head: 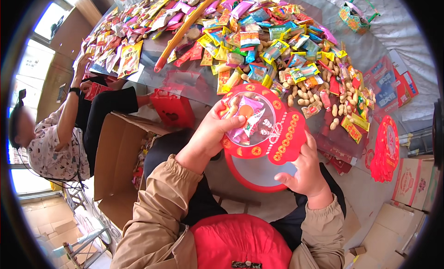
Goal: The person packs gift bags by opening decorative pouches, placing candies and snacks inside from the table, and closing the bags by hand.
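A red gift pouch (286,140) with gold coin prints and a round clear window is filled with peanuts and wrapped sweets. My left hand (211,130) grips its filled end, the thumb lying over the window. At the other end, my right hand (301,168) has its fingers behind the pouch's red edge, with the thumb apart from it. Beyond the pouch, a heap of wrapped candies (274,50) and unshelled peanuts (305,97) covers much of the glass table. Below the pouch is a white basin with a red rim (242,182), partly hidden by it.
An orange stick (187,26) lies across the heap. Flat red pouches (385,151) are stacked at the right table edge. An open cardboard box (114,165) and a red gift bag (173,109) stand left. A co-worker (59,140) sits far left; cartons (409,182) stand at right.
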`<state>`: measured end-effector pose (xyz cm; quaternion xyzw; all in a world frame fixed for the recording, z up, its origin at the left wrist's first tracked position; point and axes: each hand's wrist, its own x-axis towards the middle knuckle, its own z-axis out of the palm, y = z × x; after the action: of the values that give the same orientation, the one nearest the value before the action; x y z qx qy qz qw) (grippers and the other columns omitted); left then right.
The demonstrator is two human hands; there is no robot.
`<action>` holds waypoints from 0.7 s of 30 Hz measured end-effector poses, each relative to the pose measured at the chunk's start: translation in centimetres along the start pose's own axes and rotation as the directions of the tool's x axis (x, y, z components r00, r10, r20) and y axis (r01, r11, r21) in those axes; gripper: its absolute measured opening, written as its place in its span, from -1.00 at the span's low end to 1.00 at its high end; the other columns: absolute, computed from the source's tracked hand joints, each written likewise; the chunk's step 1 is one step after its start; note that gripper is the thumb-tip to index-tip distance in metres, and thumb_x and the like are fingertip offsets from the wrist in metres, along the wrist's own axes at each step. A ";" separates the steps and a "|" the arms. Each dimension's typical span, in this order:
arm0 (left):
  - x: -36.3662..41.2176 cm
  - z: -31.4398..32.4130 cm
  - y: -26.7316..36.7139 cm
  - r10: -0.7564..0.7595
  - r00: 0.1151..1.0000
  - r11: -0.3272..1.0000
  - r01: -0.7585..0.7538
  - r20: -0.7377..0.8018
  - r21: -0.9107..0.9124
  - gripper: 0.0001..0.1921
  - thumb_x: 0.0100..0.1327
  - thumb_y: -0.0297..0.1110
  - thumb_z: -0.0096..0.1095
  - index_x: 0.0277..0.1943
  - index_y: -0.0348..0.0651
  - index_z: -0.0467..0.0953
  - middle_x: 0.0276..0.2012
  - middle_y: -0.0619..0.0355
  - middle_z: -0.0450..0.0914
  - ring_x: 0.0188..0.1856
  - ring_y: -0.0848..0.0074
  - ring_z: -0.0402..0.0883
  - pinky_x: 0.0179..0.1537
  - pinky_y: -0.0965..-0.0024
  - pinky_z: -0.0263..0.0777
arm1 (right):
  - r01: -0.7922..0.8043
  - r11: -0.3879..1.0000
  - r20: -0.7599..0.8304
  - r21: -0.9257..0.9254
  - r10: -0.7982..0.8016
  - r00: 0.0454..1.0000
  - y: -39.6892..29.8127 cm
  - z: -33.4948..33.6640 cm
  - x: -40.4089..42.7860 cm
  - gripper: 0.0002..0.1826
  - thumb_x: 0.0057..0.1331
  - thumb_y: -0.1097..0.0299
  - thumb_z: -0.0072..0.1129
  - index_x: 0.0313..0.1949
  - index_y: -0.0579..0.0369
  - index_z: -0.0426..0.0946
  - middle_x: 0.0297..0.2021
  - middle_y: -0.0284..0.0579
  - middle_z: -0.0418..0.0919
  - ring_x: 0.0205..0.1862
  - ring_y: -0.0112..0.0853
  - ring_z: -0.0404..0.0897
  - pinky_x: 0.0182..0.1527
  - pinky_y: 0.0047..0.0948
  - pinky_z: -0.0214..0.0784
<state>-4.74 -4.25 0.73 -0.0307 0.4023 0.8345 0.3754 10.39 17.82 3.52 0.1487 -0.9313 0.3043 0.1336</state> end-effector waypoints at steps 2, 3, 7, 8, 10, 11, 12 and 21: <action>0.2 0.1 -0.6 0.003 0.999 0.999 -0.002 0.042 -0.038 -0.40 0.24 -0.61 0.42 0.32 -0.23 0.36 0.09 0.03 0.65 0.06 0.37 0.71 0.11 0.25 0.66 | -0.020 0.998 -0.047 0.067 0.023 0.999 -0.4 0.4 0.4 -0.63 0.35 0.10 0.28 0.01 0.06 0.64 0.10 -0.06 0.60 0.21 0.00 0.42 0.25 0.00 0.17; 0.2 0.1 -0.9 0.004 0.999 0.999 -0.003 0.046 -0.037 -0.40 0.24 -0.61 0.42 0.32 -0.23 0.36 0.09 0.03 0.65 0.06 0.37 0.71 0.11 0.25 0.66 | -0.035 0.990 -0.092 0.134 0.048 0.995 -0.5 0.5 0.5 -0.68 0.36 0.15 0.28 -0.01 0.06 0.64 0.07 -0.06 0.61 0.16 -0.03 0.46 0.21 -0.04 0.16; 0.0 0.5 -1.2 0.060 0.998 0.998 -0.061 0.021 0.025 -0.30 0.24 -0.56 0.46 0.38 -0.24 0.23 0.19 -0.01 0.54 0.18 0.35 0.62 0.18 0.19 0.59 | -0.116 0.980 -0.147 0.162 0.140 0.979 0.0 1.0 0.1 -0.80 0.38 0.29 0.24 -0.10 0.10 0.65 -0.02 -0.05 0.66 0.09 -0.02 0.53 0.23 -0.05 0.18; -0.1 0.6 -1.1 0.219 0.975 0.961 -0.222 0.038 0.166 -0.27 0.24 -0.55 0.46 0.40 -0.25 0.20 0.20 -0.01 0.51 0.20 0.35 0.59 0.21 0.21 0.56 | -0.124 0.981 -0.172 0.148 0.149 0.974 -0.1 0.6 0.1 -0.83 0.37 0.36 0.23 -0.11 0.12 0.65 -0.05 -0.07 0.66 0.04 -0.04 0.53 0.20 -0.04 0.19; -0.6 0.2 -1.4 0.530 0.845 0.751 -0.509 0.075 0.420 -0.15 0.15 -0.42 0.58 0.42 -0.26 0.16 0.21 -0.02 0.46 0.21 0.31 0.53 0.23 0.21 0.50 | -0.093 0.991 -0.193 0.097 0.111 0.975 -0.2 -0.2 0.5 -0.82 0.33 0.42 0.20 -0.10 0.12 0.63 -0.08 -0.10 0.66 -0.02 -0.08 0.54 0.14 -0.04 0.21; -0.9 -0.5 -0.3 0.678 0.703 0.300 -0.533 0.216 0.791 -0.06 -0.03 -0.21 0.72 0.37 -0.26 0.28 0.17 -0.08 0.49 0.19 0.20 0.53 0.20 0.16 0.48 | -0.084 0.991 -0.193 0.101 0.103 0.976 -0.3 -0.4 0.8 -0.82 0.33 0.42 0.20 -0.10 0.12 0.63 -0.08 -0.10 0.66 -0.02 -0.08 0.54 0.14 -0.04 0.21; -1.3 -0.1 0.6 0.683 0.609 0.071 -0.605 0.404 0.793 -0.05 -0.12 -0.11 0.74 0.32 -0.26 0.35 0.15 -0.08 0.50 0.19 0.15 0.53 0.19 0.12 0.46 | -0.031 0.999 -0.149 0.023 0.034 0.988 -0.5 -0.5 0.8 -0.81 0.28 0.43 0.22 -0.11 0.10 0.63 -0.07 -0.11 0.64 -0.02 -0.08 0.52 0.13 -0.06 0.20; -1.8 1.7 -1.4 0.169 0.661 -0.197 -0.704 0.731 0.682 -0.09 -0.04 -0.02 0.62 0.35 -0.23 0.38 0.22 -0.07 0.51 0.30 0.03 0.48 0.33 -0.06 0.32 | 0.062 0.996 -0.050 -0.061 -0.065 0.997 -1.2 2.0 1.6 -0.70 0.11 0.39 0.36 -0.12 0.06 0.64 -0.20 -0.19 0.62 -0.18 -0.17 0.56 -0.10 -0.12 0.29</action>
<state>-2.13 -3.55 1.59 0.5470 0.7506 0.3698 0.0235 9.05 15.37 3.13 0.1664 -0.9310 0.2757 0.1718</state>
